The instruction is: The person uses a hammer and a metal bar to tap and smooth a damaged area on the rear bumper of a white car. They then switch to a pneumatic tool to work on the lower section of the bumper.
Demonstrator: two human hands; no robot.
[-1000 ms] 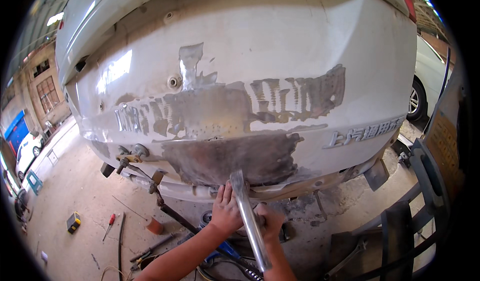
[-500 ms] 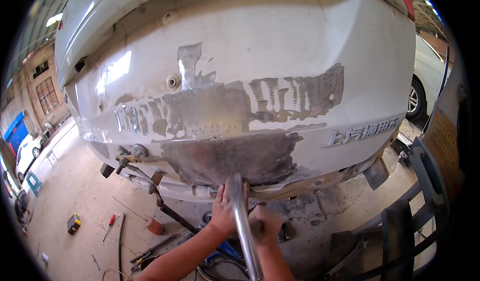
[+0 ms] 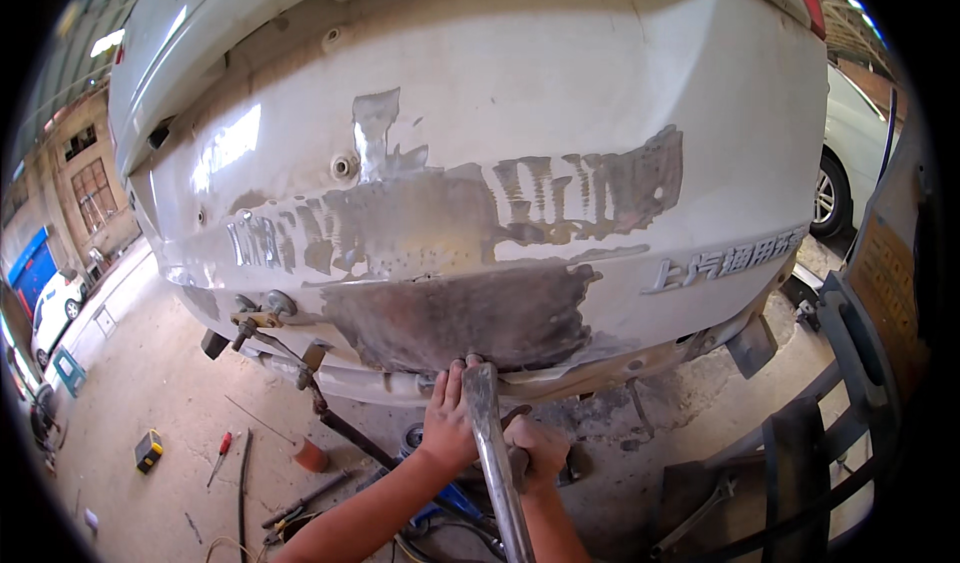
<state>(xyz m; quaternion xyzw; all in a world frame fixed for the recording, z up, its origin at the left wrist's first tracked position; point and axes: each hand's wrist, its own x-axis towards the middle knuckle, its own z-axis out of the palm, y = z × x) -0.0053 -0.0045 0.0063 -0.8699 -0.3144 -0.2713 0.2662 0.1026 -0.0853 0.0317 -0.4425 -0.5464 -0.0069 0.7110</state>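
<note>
The white rear panel (image 3: pixel 545 83) of a vehicle has patches stripped to dull metal (image 3: pixel 410 318). My left hand (image 3: pixel 450 423) has its fingers stretched out, tips touching the panel's lower edge, right beside the flattened end of a long steel bar (image 3: pixel 495 473) that slants toward me and partly covers the hand. To the bar's right, my right hand (image 3: pixel 543 447) is closed round something dark that is mostly hidden; I cannot make out what it is.
A clamp fixture (image 3: pixel 262 323) with a dark bar is attached at the panel's left. A red screwdriver (image 3: pixel 220 458), a yellow-black tool (image 3: pixel 148 450) and hoses lie on the floor. Black metal framing (image 3: pixel 855 348) and a white car (image 3: pixel 850 143) stand at the right.
The bar's flattened end has come down and slightly right, toward me. My left fingertips stay at the panel edge. The panel sits slightly further left in the view.
</note>
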